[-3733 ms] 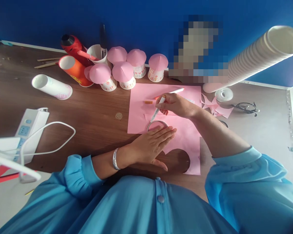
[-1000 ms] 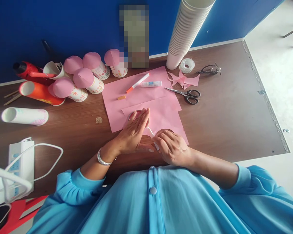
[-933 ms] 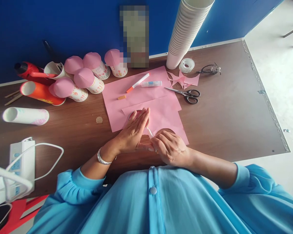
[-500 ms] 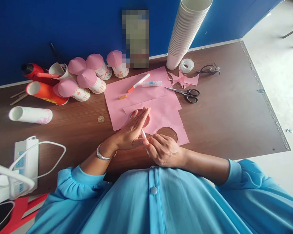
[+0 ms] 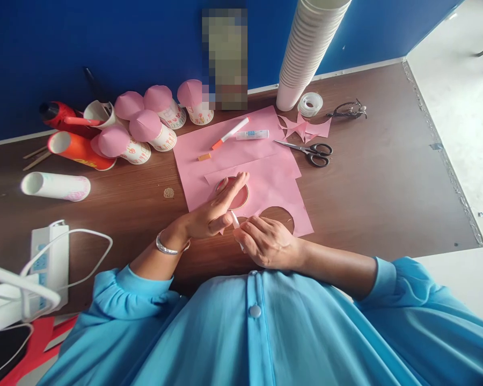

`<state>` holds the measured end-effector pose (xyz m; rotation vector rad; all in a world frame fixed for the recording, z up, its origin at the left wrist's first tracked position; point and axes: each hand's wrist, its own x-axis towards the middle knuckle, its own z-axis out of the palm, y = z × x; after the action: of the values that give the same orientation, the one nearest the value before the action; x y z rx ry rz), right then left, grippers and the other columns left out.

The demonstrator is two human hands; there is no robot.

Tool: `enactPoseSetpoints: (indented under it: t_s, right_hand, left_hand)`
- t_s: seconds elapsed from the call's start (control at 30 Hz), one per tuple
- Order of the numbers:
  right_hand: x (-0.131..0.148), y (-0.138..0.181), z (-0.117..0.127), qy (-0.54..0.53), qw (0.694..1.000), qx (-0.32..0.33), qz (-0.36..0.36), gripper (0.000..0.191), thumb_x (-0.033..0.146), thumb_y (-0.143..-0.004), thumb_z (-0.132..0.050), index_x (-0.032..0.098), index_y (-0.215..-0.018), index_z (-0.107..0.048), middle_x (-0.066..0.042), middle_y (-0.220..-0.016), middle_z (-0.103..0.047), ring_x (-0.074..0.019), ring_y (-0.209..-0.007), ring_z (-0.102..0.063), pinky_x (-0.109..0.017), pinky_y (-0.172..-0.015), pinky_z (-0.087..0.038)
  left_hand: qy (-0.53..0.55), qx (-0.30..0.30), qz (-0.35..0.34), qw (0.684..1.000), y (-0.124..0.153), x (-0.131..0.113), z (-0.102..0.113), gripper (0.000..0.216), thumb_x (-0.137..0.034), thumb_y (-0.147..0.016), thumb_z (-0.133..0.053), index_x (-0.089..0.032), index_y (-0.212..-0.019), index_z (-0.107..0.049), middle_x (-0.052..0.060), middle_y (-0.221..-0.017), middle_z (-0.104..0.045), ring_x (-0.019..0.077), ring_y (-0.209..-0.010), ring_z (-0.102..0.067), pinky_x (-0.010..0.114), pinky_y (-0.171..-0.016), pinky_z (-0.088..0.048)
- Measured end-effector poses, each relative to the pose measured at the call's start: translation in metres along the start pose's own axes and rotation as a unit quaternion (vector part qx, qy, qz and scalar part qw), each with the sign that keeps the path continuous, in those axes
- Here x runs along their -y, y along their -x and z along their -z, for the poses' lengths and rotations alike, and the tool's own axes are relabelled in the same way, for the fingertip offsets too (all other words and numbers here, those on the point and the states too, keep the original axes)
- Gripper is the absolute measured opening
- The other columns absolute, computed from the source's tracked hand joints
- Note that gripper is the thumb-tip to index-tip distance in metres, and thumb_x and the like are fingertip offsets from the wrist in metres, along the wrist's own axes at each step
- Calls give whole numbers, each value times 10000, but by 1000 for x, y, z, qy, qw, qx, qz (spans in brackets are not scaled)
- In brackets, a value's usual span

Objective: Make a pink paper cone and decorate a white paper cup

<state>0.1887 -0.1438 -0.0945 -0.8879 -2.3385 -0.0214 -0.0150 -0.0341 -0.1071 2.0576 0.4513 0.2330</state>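
Note:
My left hand (image 5: 213, 212) lies flat, fingers stretched, pressing a round ring (image 5: 241, 197) onto a pink paper sheet (image 5: 265, 182). My right hand (image 5: 265, 244) sits just beside it near the table's front edge, fingers closed round a white pen (image 5: 235, 219) whose tip points up toward the ring. A round hole (image 5: 279, 217) is cut in the pink sheet right of the pen. A larger pink sheet (image 5: 225, 150) lies underneath.
Several pink-topped paper cups (image 5: 145, 126) stand at the back left beside an orange cup (image 5: 78, 150) and a white tube (image 5: 56, 186). A marker (image 5: 230, 133), glue stick (image 5: 253, 134), scissors (image 5: 309, 150), tape roll (image 5: 309, 103), tall cup stack (image 5: 309, 48) and power strip (image 5: 44, 262) are around.
My right hand with the pen has come round from the far side of the ring to its near side, close to my body. My left hand stays flat on the ring.

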Motion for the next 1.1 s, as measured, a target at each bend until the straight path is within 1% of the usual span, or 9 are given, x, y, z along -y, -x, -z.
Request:
enactPoseSetpoints:
  t_s: [0.1, 0.2, 0.3, 0.4, 0.57, 0.7, 0.83, 1.0, 1.1]
  right_hand:
    - [-1, 0, -2, 6, 1000, 7, 7, 164, 82, -1030, -457, 101, -1048, -618, -64, -797, -652, -194, -692, -535, -329, -588, -436]
    - [-2, 0, -3, 15, 1000, -1, 14, 142, 93, -1037, -470, 108, -1054, -610, -56, -800, -639, -187, -707, -545, -322, -586, -427]
    - [-3, 0, -6, 22, 999, -14, 22, 124, 87, -1034, -490, 106, -1050, -611, -45, -790, -632, -181, -711, -548, -316, -603, -448]
    - [-5, -1, -9, 30, 999, -13, 33, 127, 83, -1028, -498, 99, -1033, -624, -50, -797, -644, -183, -712, -555, -320, -608, -464]
    - [-7, -5, -16, 53, 997, 9, 56, 145, 80, -1031, -486, 105, -1019, -628, -41, -779, -619, -177, -683, -538, -326, -549, -415]
    - [-5, -13, -20, 72, 995, 16, 72, 135, 69, -1017, -510, 113, -959, -623, -37, -764, -599, -168, -668, -529, -331, -544, -389]
    - [-2, -21, -22, 99, 993, 13, 70, 183, 48, -1007, -485, 130, -916, -622, -39, -751, -602, -163, -651, -518, -324, -534, -371]
    - [0, -27, -23, 105, 992, -4, 69, 210, 24, -975, -500, 139, -831, -601, -31, -705, -582, -162, -618, -514, -323, -508, -349]
    - [0, -28, -24, 108, 992, -11, 70, 190, 17, -969, -498, 117, -862, -619, -41, -717, -599, -163, -623, -525, -321, -509, -366]
  left_hand:
    - [9, -11, -14, 1000, 0, 3, -1, 1081, -887, -897, -87, -180, -1695, 92, 186, -1781, 0, 368, -1659, -48, 588, -1324, 65]
    - [3, -15, -13, 1000, 0, 2, -1, 1072, -878, -901, -62, -174, -1697, 85, 194, -1779, -10, 363, -1659, -60, 591, -1328, 62]
    - [-6, -16, -18, 1000, 0, 0, -1, 1056, -858, -917, -45, -158, -1697, 76, 207, -1776, -21, 370, -1655, -76, 606, -1330, 28]
    - [-10, -18, -26, 999, 1, 0, 0, 1034, -840, -936, -41, -149, -1698, 67, 204, -1778, -21, 370, -1654, -71, 609, -1328, 15]
    - [-5, -17, -31, 999, 1, 2, 2, 1029, -835, -934, -12, -153, -1702, 38, 197, -1779, -45, 356, -1654, -77, 589, -1333, -11]
    - [25, -3, -11, 1000, 0, -4, 8, 1069, -875, -904, -46, -172, -1706, 26, 187, -1779, -40, 339, -1656, -62, 557, -1337, 1]
    - [22, 20, -2, 1000, -1, -11, 13, 1066, -869, -912, -56, -160, -1702, 42, 190, -1778, -23, 347, -1652, -32, 588, -1333, -13]
    - [36, 23, 2, 999, -1, -11, 15, 1060, -866, -920, -96, -164, -1702, 37, 182, -1780, -13, 353, -1654, -11, 591, -1333, 13]
    - [42, 38, 21, 998, -2, -11, 19, 1087, -887, -906, -141, -168, -1704, 27, 167, -1780, -13, 345, -1658, -4, 559, -1344, 5]
